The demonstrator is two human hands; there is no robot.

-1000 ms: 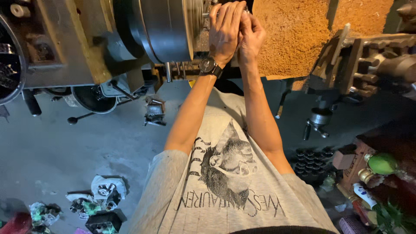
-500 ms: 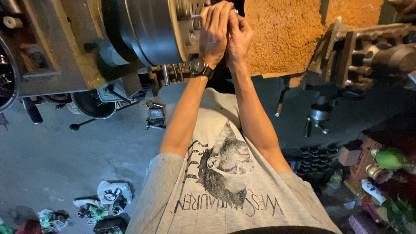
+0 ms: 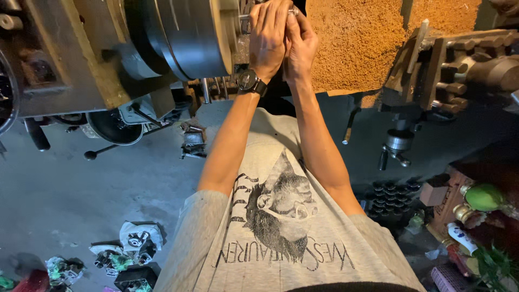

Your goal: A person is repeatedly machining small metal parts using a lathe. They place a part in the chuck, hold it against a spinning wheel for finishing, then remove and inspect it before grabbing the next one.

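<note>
Gripping a slim metal rod at the top of the frame, my 2 hands are raised together against the face of the big lathe chuck. My left hand lies flat over the right, fingers pointing up, its grip closed around something small and shiny that peeks out at the fingertips; I cannot tell exactly what that piece is. My right hand is curled tight underneath, its grip wrapped shut on the same spot. The rod sticks out sideways from under the left hand toward the chuck, touching or nearly touching its pale rim. A black wristwatch sits on my left wrist, just below the chuck's edge. Behind the hands spreads a rough orange-brown wall. To the right, well apart from the hands, stands the tool post, a blocky dark metal assembly with bolts, and below it a round handle. Lower down I see my grey printed shirt and the grey concrete floor, with crumpled rags and small metal parts scattered at lower left. A tray of dark round pieces lies near my right elbow, beside a green rounded object.
</note>
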